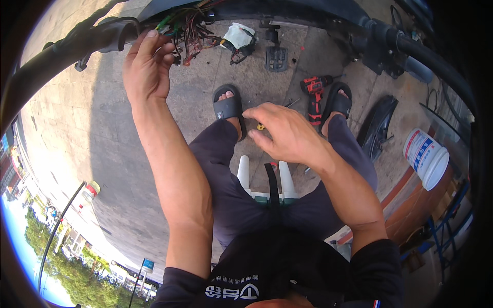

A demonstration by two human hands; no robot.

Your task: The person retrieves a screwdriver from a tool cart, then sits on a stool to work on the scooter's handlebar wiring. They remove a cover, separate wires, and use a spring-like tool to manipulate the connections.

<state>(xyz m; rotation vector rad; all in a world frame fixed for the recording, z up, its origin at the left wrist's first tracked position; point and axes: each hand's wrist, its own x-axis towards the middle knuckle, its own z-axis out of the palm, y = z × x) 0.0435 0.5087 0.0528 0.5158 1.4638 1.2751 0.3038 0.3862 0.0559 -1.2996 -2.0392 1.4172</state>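
My left hand [149, 66] is raised to the black frame tube [308, 13] of a two-wheeler. Its thumb and fingers pinch a small green wire connector [163, 24], partly covered by the fingertips. Beside it hangs a tangle of red, brown and black wires [192, 43] with several small plugs. A white-wrapped bundle [239, 36] with black leads hangs just right of these wires. My right hand [285, 132] hovers above the ground between my knees, thumb apart from the loosely bent fingers, with nothing visible in it. Under its fingertips lies a small yellow object [261, 126].
A red and black cordless drill [314, 97] lies by my right sandal [339, 100]. Beyond it are a black curved fender [377, 123] and a white bucket [426, 159]. A pedal [276, 59] juts down from the frame. I sit on a low white and green stool [286, 179].
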